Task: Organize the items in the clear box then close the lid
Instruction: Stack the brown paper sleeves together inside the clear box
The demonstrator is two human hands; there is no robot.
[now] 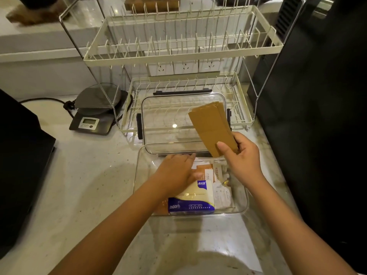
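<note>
The clear box (243,207) sits open on the pale counter. Inside it lie a blue-and-cream tissue pack (193,201), orange-and-white sachets (211,174) and white packets (223,197). Its clear lid (168,120), with dark clips, leans behind the box against the dish rack. My right hand (240,157) holds a stack of brown paper sleeves (211,126) up above the box's far right corner. My left hand (176,171) reaches palm down into the box and rests on the sachets at the far left; whether it grips any is hidden.
A white two-tier dish rack (184,54) stands right behind the box. A digital kitchen scale (95,116) with a cable sits to the left. Dark appliances flank the counter at the left (17,155) and right (317,116).
</note>
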